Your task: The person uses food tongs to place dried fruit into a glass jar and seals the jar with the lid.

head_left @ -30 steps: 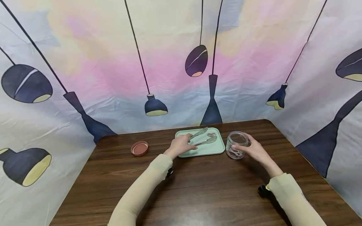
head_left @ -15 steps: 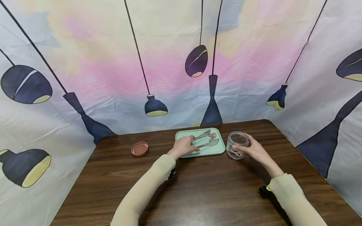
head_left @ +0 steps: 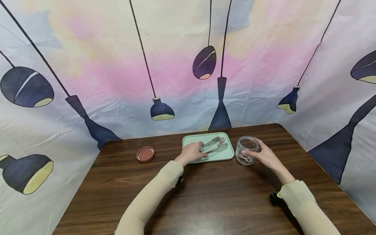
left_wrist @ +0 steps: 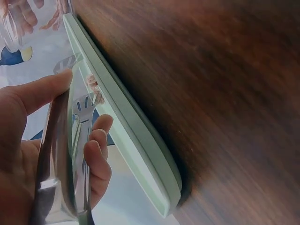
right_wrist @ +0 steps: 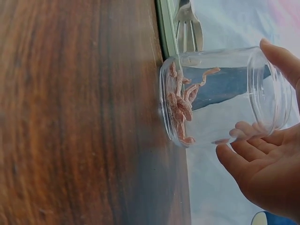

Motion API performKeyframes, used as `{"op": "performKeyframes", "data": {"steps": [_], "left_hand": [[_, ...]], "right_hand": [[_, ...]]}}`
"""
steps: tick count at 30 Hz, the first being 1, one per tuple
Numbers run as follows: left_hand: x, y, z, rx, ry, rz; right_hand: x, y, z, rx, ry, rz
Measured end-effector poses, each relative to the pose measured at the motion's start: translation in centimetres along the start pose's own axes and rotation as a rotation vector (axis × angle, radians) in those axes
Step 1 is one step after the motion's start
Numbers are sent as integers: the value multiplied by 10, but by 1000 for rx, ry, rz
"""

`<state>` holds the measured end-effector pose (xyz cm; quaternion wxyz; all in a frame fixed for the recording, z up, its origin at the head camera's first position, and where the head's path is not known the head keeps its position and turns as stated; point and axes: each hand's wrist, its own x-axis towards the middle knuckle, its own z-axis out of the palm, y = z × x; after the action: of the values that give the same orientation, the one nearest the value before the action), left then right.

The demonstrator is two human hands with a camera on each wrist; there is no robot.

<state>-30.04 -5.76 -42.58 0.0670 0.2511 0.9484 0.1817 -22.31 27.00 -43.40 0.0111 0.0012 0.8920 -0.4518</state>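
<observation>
In the head view my left hand [head_left: 192,152] grips metal tongs [head_left: 222,148] over the pale green tray [head_left: 192,139]. The tongs' two slotted ends stand apart, around or just above some thin pinkish-brown dried strips [left_wrist: 95,89]; whether they touch is hard to tell. The left wrist view has thumb and fingers on opposite arms of the tongs [left_wrist: 55,150]. At the tray's right, my right hand [head_left: 266,157] holds a clear open jar [right_wrist: 220,101] near its rim, upright on the table. Several similar strips [right_wrist: 180,105] lie at the jar's bottom.
A reddish-brown round lid [head_left: 145,154] lies on the dark wooden table [head_left: 205,199], left of the tray. Behind the table's far edge hangs a cloth backdrop [head_left: 117,81] with painted lamps.
The left hand and tongs have shifted slightly right and toward me, and the tongs' ends now lie on either side of the strips on the tray. The right hand and jar stay put.
</observation>
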Motion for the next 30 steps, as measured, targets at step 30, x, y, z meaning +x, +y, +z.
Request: {"op": "performKeyframes", "data": {"steps": [30], "left_hand": [[-3,10,10,73,26,86]], "right_hand": [[0,5,1,35,-5,-8]]}}
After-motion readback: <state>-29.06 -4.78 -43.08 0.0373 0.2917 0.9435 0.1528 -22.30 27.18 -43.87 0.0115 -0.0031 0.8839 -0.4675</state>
